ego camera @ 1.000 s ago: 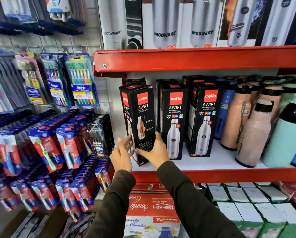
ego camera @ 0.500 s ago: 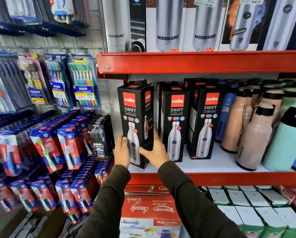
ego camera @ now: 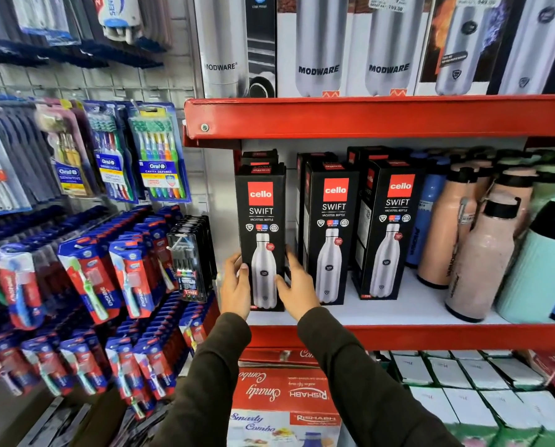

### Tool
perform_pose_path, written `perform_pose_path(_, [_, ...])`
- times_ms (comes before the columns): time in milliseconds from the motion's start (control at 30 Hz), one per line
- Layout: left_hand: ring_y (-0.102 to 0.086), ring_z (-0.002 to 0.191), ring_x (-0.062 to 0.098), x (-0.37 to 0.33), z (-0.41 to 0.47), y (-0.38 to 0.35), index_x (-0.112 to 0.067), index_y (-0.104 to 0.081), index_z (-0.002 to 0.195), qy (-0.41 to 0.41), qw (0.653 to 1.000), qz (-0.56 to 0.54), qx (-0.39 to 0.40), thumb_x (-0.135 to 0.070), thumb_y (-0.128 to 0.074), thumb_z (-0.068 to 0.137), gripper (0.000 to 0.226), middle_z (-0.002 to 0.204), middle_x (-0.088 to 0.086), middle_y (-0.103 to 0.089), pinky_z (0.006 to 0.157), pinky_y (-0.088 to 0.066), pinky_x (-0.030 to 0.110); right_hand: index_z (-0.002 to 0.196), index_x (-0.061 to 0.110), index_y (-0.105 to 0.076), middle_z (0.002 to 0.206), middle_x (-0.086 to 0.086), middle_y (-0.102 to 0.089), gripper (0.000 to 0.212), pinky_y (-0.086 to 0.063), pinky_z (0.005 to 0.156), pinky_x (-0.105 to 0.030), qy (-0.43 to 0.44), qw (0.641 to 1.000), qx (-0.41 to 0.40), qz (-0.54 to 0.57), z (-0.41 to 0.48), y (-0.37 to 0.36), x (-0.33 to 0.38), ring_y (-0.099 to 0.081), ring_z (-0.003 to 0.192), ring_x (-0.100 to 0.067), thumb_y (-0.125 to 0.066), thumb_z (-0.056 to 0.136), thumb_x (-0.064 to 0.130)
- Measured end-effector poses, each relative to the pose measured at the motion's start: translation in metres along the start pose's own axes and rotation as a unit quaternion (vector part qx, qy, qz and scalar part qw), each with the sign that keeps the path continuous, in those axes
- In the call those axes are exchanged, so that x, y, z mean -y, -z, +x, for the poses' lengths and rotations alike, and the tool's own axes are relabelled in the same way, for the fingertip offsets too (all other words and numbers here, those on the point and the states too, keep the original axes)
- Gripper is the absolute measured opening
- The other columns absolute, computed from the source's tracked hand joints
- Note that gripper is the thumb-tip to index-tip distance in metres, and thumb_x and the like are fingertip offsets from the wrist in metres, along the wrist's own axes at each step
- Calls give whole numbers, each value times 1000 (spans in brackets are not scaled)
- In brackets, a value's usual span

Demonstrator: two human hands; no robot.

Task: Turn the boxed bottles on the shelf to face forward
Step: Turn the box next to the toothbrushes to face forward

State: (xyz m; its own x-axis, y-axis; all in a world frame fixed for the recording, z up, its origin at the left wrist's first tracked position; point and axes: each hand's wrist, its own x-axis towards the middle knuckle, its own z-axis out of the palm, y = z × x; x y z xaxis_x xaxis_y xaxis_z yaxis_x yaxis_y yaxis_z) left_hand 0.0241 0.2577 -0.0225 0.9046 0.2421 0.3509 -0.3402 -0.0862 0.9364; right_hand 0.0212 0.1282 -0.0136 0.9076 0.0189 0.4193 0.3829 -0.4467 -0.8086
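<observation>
Three black "cello SWIFT" boxed bottles stand in a row on the white shelf [ego camera: 408, 312]. The left box [ego camera: 261, 208] stands upright at the shelf's left end, its front with the bottle picture facing me. My left hand [ego camera: 236, 287] clasps its lower left edge, thumb on the front. My right hand [ego camera: 297, 290] presses its lower right edge, fingers blurred in the gap beside the middle box [ego camera: 332, 217]. The right box [ego camera: 395, 217] also shows its front, slightly angled. More black boxes stand behind them, mostly hidden.
Loose pink bottles [ego camera: 479, 262] and a mint flask [ego camera: 540, 275] crowd the shelf's right side. Toothbrush packs [ego camera: 160, 156] hang on the wall to the left. Modware boxes [ego camera: 318, 43] fill the red shelf above; red cartons [ego camera: 282, 395] lie below.
The left box was turned from showing its side panel to facing forward and set back in line on the shelf. Both hands stayed on its lower edges.
</observation>
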Motion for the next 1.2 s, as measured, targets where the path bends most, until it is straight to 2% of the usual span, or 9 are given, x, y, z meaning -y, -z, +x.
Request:
perform_pose_path(100, [-46,121,7,0,-1,1,-16,-46,139,9,1000,1,1,-18,-37,103,37,131,-8,-51,90,-34,7,149,24,-29,141,-5,-52,60,-31,106,-17,-8,1000,-8,20,-1,-3,-1,-46,132,-17,-49,94,7])
perform_pose_path(333, [-49,130,16,2,-9,9,-20,-51,138,57,998,-32,-10,-25,-44,101,39,132,-6,-54,114,-37,40,143,25,-41,126,8,-56,45,-29,82,7,-33,996,-32,71,-8,-4,1,-46,111,2,-46,99,29])
perform_pose_path(500, [-52,130,17,2,-25,16,-23,-57,134,66,995,-71,-20,-28,-54,96,38,136,-1,-60,113,-39,48,141,22,-45,115,17,-51,45,-30,73,10,-40,994,-37,90,-23,1,4,-48,99,12,-49,97,28])
perform_pose_path(633, [-55,126,12,0,-38,22,-40,-61,123,49,996,-72,-23,-34,-58,93,31,123,-14,-63,110,-42,48,140,20,-47,123,16,-52,45,-28,77,11,-40,993,-34,104,-36,7,8,-47,108,15,-52,96,28])
perform_pose_path(733, [-57,118,5,-3,-46,25,-58,-66,99,46,997,-66,-21,-45,-60,86,20,106,-32,-64,108,-44,46,139,19,-48,125,14,-53,44,-29,77,11,-35,992,-28,115,-45,9,10,-44,95,34,-53,96,26])
perform_pose_path(867, [-57,108,-5,-2,-50,24,-60,-65,96,40,998,-52,-26,-49,-60,84,18,94,-42,-63,106,-46,45,139,21,-49,120,18,-52,44,-29,75,12,-34,993,-28,111,-50,11,10,-41,89,39,-54,95,29])
perform_pose_path(1000, [-58,110,2,0,-50,22,-37,-60,127,27,998,-40,-43,-38,-56,93,34,105,-35,-59,104,-47,36,141,24,-46,133,8,-56,45,-28,79,11,-34,995,-19,92,-50,13,12,-42,99,25,-51,96,32])
perform_pose_path(1100, [-54,120,9,-5,-57,14,-27,-56,132,10,997,-16,-70,-31,-52,97,35,124,-11,-60,89,-40,6,138,20,-48,135,1,-57,41,-32,75,10,-29,995,-16,94,-50,17,10,-49,91,28,-50,98,29])
perform_pose_path(1200, [-57,116,17,-10,-73,-1,-27,-60,121,-74,981,13,-179,-20,-49,98,26,124,-4,-61,90,-46,14,130,24,-54,132,1,-59,33,-38,76,3,-31,992,-70,97,-53,29,3,-53,92,19,-49,98,28])
